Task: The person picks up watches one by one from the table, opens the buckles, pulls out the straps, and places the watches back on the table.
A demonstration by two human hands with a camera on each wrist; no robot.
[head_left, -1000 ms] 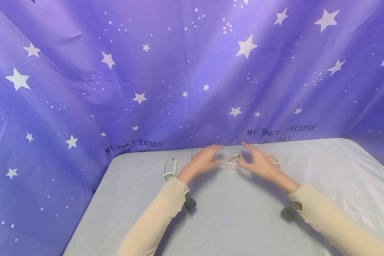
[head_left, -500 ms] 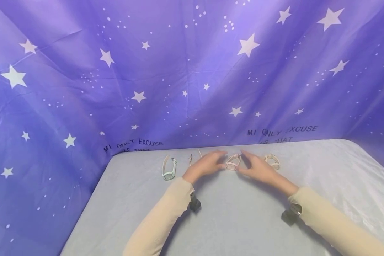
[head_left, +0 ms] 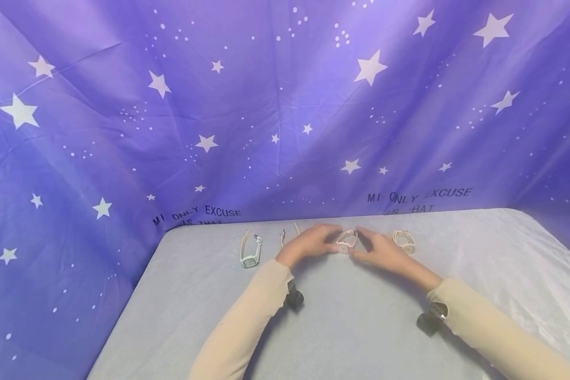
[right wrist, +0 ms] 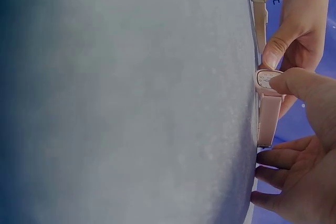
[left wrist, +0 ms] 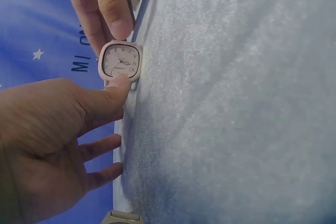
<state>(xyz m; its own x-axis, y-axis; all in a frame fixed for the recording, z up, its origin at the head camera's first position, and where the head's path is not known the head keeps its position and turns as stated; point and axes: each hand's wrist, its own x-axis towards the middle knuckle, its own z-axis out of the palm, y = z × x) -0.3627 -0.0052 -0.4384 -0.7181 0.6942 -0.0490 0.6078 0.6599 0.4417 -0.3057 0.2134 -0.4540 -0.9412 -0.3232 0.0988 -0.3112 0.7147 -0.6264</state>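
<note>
A pink watch (head_left: 346, 241) stands between the two hands on the cloth-covered table. At its left side my left hand (head_left: 311, 241) holds it, thumb against the case and forefinger by the strap. From the other side my right hand (head_left: 385, 252) grips it in the same way. In the left wrist view the left thumb overlaps the edge of the watch face (left wrist: 121, 59); the other fingers of the left hand (left wrist: 58, 135) are spread. The right wrist view shows the right hand (right wrist: 310, 124) with its thumb over the face; some fingertips are hidden.
A mint watch (head_left: 250, 260) lies at the left, and a beige watch (head_left: 404, 241) at the right. Another strap (head_left: 282, 237) is partly hidden behind the left hand. Behind the grey table (head_left: 342, 327) hangs a purple curtain (head_left: 275, 105) with stars.
My left hand has moved right, up to the pink watch. The right hand has come closer around its other side, leaving the beige watch uncovered.
</note>
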